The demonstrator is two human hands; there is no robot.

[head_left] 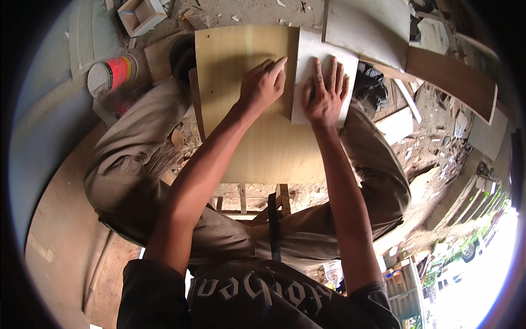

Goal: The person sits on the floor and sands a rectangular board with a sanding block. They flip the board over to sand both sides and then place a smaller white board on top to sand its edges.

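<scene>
A pale yellow wooden board [246, 148] lies between my knees. On its right part rests a white rectangular panel [309, 49], reaching past the board's right edge. My right hand [326, 101] is open, lying on the panel with its fingers spread and pointing away from me. Just left of the panel's left edge, my left hand [264, 82] is closed over the yellow board, its index finger and thumb reaching toward that edge. Whatever the left fingers hold, if anything, is hidden or too small to make out.
A larger whitish panel [367, 27] and a curved brown board [455, 79] lie at the far right. A paint can [112, 75] with a red label stands on the left, near a small wooden box frame [141, 16]. Wood scraps and a black bag [371, 88] litter the ground.
</scene>
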